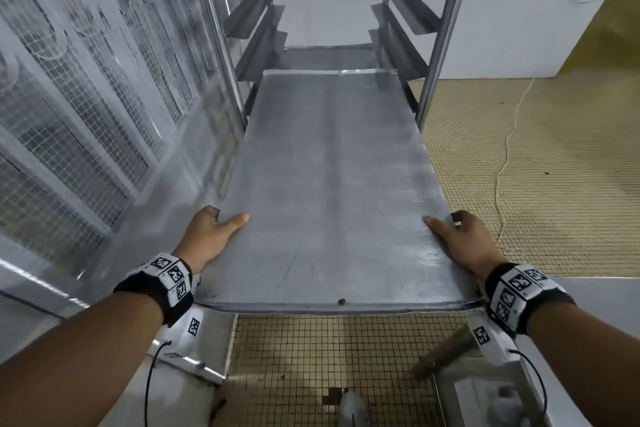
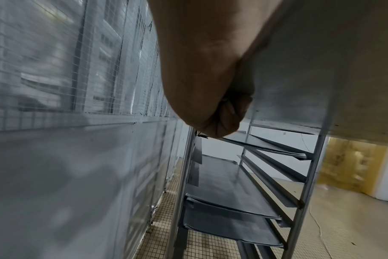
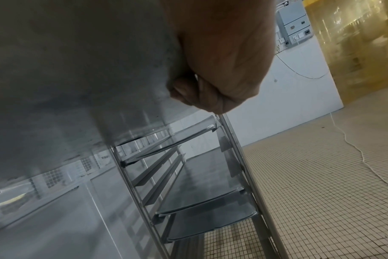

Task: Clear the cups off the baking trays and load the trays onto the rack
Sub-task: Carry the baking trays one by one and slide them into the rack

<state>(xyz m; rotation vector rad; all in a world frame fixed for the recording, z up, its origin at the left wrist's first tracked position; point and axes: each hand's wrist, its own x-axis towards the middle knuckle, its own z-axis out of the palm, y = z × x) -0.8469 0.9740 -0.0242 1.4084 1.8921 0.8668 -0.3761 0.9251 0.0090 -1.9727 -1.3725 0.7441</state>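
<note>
A bare metal baking tray (image 1: 329, 184) lies flat in front of me, its far end between the uprights of the steel rack (image 1: 440, 45). My left hand (image 1: 211, 232) grips the tray's near left edge, thumb on top and fingers curled beneath (image 2: 222, 119). At the near right edge my right hand (image 1: 460, 239) holds it the same way, fingers curled under (image 3: 199, 94). No cups are on the tray. Lower rack runners carry other trays (image 2: 228, 189) (image 3: 206, 178).
A wire-mesh partition wall (image 1: 69, 97) runs close along the left. Yellow tiled floor (image 1: 536, 166) lies to the right with a white cord (image 1: 505, 156) across it. Empty angled runners (image 1: 256, 10) line the rack above the tray.
</note>
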